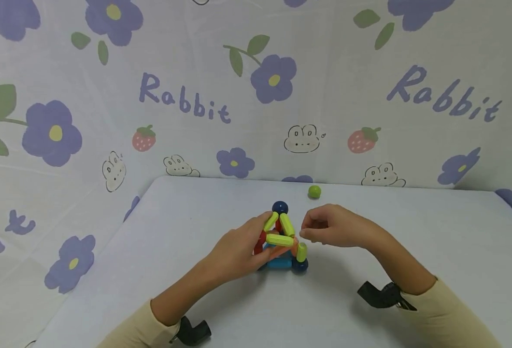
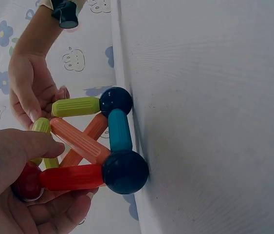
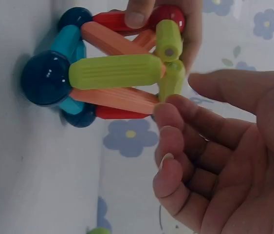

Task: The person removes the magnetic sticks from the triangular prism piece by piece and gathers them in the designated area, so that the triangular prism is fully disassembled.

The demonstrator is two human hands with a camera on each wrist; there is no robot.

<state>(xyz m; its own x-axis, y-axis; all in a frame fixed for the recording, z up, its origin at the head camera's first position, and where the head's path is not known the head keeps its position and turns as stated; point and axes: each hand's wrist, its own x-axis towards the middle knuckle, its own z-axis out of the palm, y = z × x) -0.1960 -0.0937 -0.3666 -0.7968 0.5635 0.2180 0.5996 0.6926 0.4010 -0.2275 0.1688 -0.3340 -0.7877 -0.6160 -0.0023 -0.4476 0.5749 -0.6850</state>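
A frame of magnetic building sticks and balls stands on the white table, with dark blue balls (image 3: 46, 78) and light blue sticks (image 2: 120, 130) at its base. Red, orange (image 3: 115, 100) and yellow-green sticks (image 1: 280, 240) rise from them. My left hand (image 1: 238, 251) grips it, thumb and fingers round a red ball (image 2: 28, 183) at an upper corner. To the right, my right hand (image 1: 336, 226) holds nothing; its fingers are loosely bent beside the frame. One yellow-green stick (image 3: 116, 71) stands upright on a dark blue ball, its top end near the right fingertips.
A green ball (image 1: 314, 192) lies alone near the back edge of the white table (image 1: 173, 217). Behind it hangs a pale cloth (image 1: 325, 96) printed with flowers, rabbits and strawberries. A black strap-like device (image 1: 382, 295) sits at each wrist.
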